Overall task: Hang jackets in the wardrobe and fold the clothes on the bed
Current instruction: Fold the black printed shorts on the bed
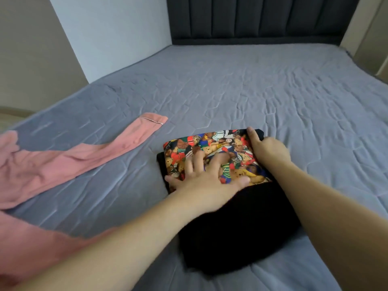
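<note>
My left hand lies flat on the folded black garment, fingers straight and spread, the palm pressing on its teddy-bear print panel; the fingertips are blurred. My right hand is at the far right corner of that same garment, fingers curled over the edge there and a forefinger stretched along the black hem, so it grips the cloth at the corner. Both my forearms reach in from the near edge of the picture, the left one crossing over the pink garment.

The black garment sits folded into a compact block on the bed, print side up at its far half and plain black at its near half. Its left edge is straight; its near end bulges and looks less tidy.

Left of the black garment, apart from it, the pink garment is spread out unfolded, one long sleeve running away from me toward the garment's far left corner and ending near it without touching. More pink cloth lies bunched below my left forearm.

Beyond and to the right of the black garment the grey quilted bed cover runs bare to the dark padded headboard. Left of the headboard stands a pale wall.
</note>
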The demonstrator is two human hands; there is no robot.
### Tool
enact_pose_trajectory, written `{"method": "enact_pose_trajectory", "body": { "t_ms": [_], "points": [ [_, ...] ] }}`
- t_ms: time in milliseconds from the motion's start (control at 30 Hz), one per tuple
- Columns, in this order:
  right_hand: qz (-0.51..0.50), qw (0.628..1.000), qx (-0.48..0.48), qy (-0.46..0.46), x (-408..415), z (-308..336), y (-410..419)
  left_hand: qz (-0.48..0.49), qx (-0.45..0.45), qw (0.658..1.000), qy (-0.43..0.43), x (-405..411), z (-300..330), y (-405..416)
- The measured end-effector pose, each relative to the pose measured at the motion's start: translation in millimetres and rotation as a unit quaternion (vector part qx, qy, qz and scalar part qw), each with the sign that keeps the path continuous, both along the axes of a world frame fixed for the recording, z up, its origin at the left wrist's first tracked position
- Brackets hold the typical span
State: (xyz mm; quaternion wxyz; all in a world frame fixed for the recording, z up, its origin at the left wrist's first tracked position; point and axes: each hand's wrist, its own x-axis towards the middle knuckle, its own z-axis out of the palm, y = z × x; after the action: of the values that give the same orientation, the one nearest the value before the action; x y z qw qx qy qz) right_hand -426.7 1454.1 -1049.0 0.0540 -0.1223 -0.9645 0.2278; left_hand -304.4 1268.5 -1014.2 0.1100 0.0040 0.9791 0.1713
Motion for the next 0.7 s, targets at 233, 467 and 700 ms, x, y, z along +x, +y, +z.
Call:
{"method": "enact_pose_trajectory", "body": {
  "t_ms": [233,467,700],
  "points": [
    [0.001,0.999,0.034,-0.015,-1,5,-1,0.099,-0.078,0.989,0.081,-75,-22,-10],
    [0.000,0.999,-0.027,-0.029,-8,1,0,0.140,-0.102,0.983,0.068,-63,-33,-21],
    [0.010,0.998,-0.039,-0.044,-6,0,4,0.102,-0.168,0.980,-0.005,-81,-19,-23]
  ]
}}
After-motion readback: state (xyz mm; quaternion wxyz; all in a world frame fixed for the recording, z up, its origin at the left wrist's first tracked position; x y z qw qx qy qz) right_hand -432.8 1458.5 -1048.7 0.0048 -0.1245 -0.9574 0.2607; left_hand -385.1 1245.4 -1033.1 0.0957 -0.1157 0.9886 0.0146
